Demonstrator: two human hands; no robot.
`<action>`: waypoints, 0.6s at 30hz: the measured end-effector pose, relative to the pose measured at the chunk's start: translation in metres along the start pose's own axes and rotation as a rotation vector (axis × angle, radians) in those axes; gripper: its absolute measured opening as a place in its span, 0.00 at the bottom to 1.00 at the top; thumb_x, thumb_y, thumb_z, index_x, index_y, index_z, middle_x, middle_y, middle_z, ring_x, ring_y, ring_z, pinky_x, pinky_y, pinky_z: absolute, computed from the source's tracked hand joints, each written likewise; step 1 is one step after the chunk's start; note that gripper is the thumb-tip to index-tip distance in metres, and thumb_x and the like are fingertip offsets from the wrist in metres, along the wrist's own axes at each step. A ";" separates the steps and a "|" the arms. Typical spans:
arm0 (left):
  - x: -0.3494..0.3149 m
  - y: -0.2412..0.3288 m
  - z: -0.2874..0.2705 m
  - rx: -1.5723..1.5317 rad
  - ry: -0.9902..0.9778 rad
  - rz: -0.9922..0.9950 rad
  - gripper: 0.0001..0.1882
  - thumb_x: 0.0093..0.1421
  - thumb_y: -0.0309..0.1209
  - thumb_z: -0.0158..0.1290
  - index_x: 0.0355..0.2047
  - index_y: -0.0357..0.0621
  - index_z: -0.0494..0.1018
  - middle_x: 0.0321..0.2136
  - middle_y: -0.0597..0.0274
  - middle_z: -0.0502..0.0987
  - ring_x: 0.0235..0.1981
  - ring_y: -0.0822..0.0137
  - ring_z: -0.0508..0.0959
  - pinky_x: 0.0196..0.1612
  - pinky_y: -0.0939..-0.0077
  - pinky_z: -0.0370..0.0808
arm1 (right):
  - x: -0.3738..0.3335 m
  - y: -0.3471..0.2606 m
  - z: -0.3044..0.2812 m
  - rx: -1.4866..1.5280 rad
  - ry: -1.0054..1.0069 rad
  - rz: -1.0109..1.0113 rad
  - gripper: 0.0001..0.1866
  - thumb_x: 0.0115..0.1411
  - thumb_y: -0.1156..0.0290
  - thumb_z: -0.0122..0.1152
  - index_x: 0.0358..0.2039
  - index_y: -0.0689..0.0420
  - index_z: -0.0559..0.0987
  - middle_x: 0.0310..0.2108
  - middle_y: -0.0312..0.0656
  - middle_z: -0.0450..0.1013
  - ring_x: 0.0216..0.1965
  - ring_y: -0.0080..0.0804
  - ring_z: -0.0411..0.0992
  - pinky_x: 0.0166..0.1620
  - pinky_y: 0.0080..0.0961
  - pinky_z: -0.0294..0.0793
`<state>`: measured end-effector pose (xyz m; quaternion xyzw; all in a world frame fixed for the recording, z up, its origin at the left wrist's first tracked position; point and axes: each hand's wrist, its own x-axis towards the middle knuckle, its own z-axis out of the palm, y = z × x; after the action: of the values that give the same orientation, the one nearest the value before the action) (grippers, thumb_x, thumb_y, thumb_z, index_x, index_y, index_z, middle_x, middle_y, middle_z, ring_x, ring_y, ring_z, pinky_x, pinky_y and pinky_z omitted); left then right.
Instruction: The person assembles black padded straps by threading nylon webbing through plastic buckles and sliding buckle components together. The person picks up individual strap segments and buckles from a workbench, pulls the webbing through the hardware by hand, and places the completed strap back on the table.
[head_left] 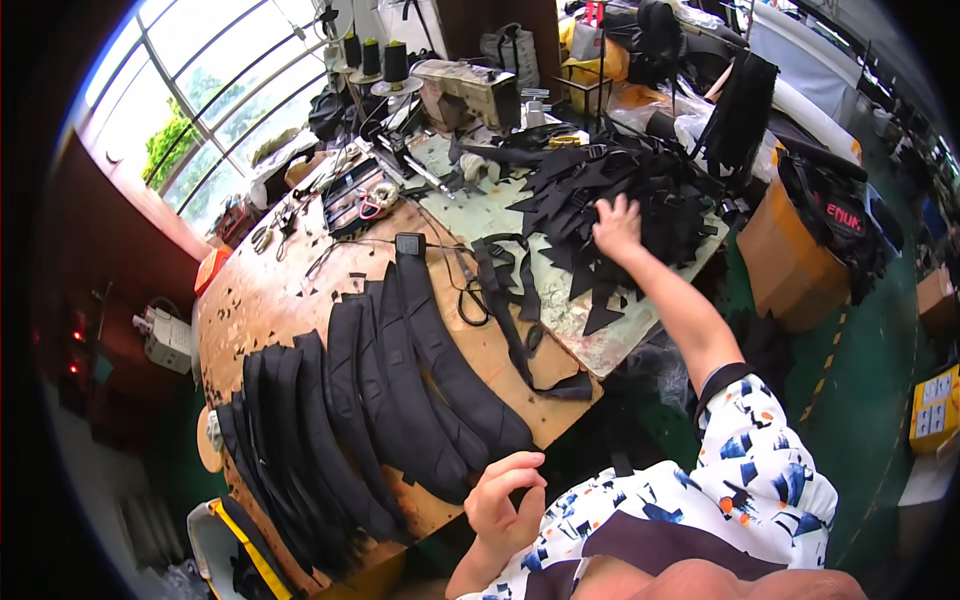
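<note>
My right hand [617, 230] reaches far out over a heap of black fabric pieces [570, 190] with strap ends and buckles. Its fingers are apart and lie on or just above the heap; no piece shows in them. Near the table's front edge, my left hand [503, 500] hovers with its fingers loosely curled toward the thumb, and nothing is seen inside. Beside it lies a row of padded black shoulder straps [390, 400], fanned side by side across the wooden table [285, 290]. A loose black webbing strap [515, 335] lies between this row and the heap.
A sewing machine [465, 95] with thread cones [395, 65] stands at the back. Tools and a tray [355, 200] sit at the far left of the tabletop. A cardboard box [790, 255] with black bags stands right of the table. A grey bin [225, 545] is at lower left.
</note>
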<state>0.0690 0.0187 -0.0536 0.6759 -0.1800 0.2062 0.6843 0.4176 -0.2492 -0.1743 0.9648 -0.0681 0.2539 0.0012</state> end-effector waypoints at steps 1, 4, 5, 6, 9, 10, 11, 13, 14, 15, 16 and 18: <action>0.002 -0.008 0.006 0.011 -0.093 0.051 0.12 0.51 0.13 0.48 0.37 0.32 0.69 0.39 0.42 0.72 0.27 0.68 0.74 0.31 0.79 0.74 | 0.002 0.007 0.011 0.138 0.027 -0.059 0.23 0.46 0.66 0.60 0.44 0.56 0.69 0.45 0.50 0.63 0.46 0.47 0.63 0.48 0.39 0.66; 0.007 -0.016 0.010 0.042 -0.160 0.075 0.11 0.52 0.13 0.49 0.37 0.31 0.70 0.39 0.43 0.73 0.26 0.69 0.74 0.31 0.79 0.75 | -0.014 -0.001 0.024 0.313 0.181 -0.237 0.10 0.48 0.77 0.49 0.34 0.58 0.70 0.33 0.47 0.67 0.39 0.45 0.66 0.42 0.35 0.70; 0.007 -0.015 0.011 0.036 -0.156 0.052 0.09 0.52 0.14 0.49 0.36 0.31 0.71 0.38 0.44 0.73 0.26 0.70 0.74 0.31 0.80 0.75 | -0.018 -0.002 0.023 0.337 0.167 -0.218 0.09 0.48 0.78 0.49 0.33 0.59 0.71 0.32 0.46 0.68 0.40 0.44 0.66 0.44 0.35 0.69; 0.007 -0.014 0.010 0.034 -0.163 0.058 0.09 0.52 0.14 0.49 0.36 0.31 0.71 0.38 0.44 0.73 0.26 0.70 0.74 0.31 0.80 0.75 | -0.019 -0.002 0.020 0.335 0.174 -0.212 0.09 0.48 0.78 0.49 0.33 0.59 0.71 0.32 0.46 0.68 0.40 0.44 0.66 0.44 0.35 0.69; 0.007 -0.014 0.009 0.033 -0.193 0.063 0.08 0.53 0.14 0.50 0.35 0.31 0.71 0.38 0.46 0.74 0.26 0.71 0.74 0.31 0.81 0.74 | -0.021 0.001 0.005 0.388 0.091 -0.207 0.13 0.46 0.78 0.54 0.36 0.60 0.74 0.33 0.46 0.71 0.41 0.44 0.67 0.47 0.33 0.68; 0.006 -0.013 0.010 0.034 -0.198 0.049 0.08 0.53 0.15 0.50 0.35 0.32 0.71 0.38 0.47 0.74 0.26 0.71 0.74 0.31 0.82 0.73 | -0.020 -0.001 -0.001 0.436 0.096 -0.222 0.11 0.46 0.78 0.54 0.34 0.60 0.75 0.32 0.46 0.71 0.41 0.43 0.68 0.46 0.33 0.69; 0.005 -0.014 0.011 0.035 -0.203 0.033 0.07 0.54 0.15 0.51 0.35 0.32 0.71 0.38 0.47 0.74 0.26 0.72 0.74 0.31 0.83 0.72 | -0.020 -0.004 -0.007 0.485 0.100 -0.237 0.10 0.46 0.78 0.53 0.32 0.60 0.76 0.31 0.45 0.72 0.40 0.43 0.68 0.46 0.33 0.69; 0.002 -0.012 0.013 0.026 -0.212 0.035 0.07 0.54 0.16 0.51 0.35 0.33 0.71 0.38 0.48 0.74 0.26 0.72 0.74 0.30 0.84 0.71 | -0.023 -0.011 -0.007 0.488 0.087 -0.250 0.10 0.46 0.79 0.53 0.31 0.60 0.76 0.31 0.45 0.73 0.40 0.43 0.69 0.45 0.33 0.69; 0.001 -0.012 0.014 0.014 -0.216 0.030 0.07 0.54 0.16 0.51 0.35 0.33 0.71 0.38 0.48 0.74 0.25 0.73 0.74 0.30 0.84 0.71 | -0.025 -0.015 -0.006 0.489 0.066 -0.266 0.09 0.46 0.79 0.53 0.30 0.60 0.76 0.31 0.45 0.73 0.39 0.43 0.69 0.45 0.34 0.70; -0.002 -0.012 0.013 0.016 -0.217 0.016 0.07 0.54 0.16 0.51 0.34 0.33 0.71 0.38 0.48 0.74 0.25 0.73 0.74 0.30 0.84 0.71 | -0.032 -0.022 -0.006 0.522 0.064 -0.290 0.10 0.46 0.78 0.53 0.31 0.59 0.77 0.31 0.45 0.73 0.40 0.43 0.69 0.45 0.34 0.70; -0.002 -0.015 0.015 0.022 -0.222 -0.020 0.07 0.54 0.16 0.51 0.35 0.33 0.71 0.38 0.49 0.74 0.26 0.73 0.74 0.30 0.84 0.71 | -0.034 -0.024 -0.006 0.490 0.050 -0.313 0.09 0.46 0.78 0.52 0.30 0.59 0.77 0.30 0.44 0.73 0.39 0.42 0.69 0.44 0.33 0.70; 0.008 -0.015 0.019 0.048 -0.263 -0.011 0.08 0.53 0.16 0.51 0.35 0.34 0.72 0.38 0.51 0.75 0.27 0.74 0.74 0.31 0.84 0.71 | -0.030 -0.020 -0.009 0.532 0.097 -0.323 0.09 0.47 0.78 0.51 0.29 0.58 0.77 0.29 0.43 0.73 0.38 0.42 0.70 0.43 0.33 0.71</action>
<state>0.0843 0.0000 -0.0621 0.7142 -0.2592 0.1163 0.6397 0.3900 -0.2253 -0.1808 0.9163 0.1550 0.3053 -0.2079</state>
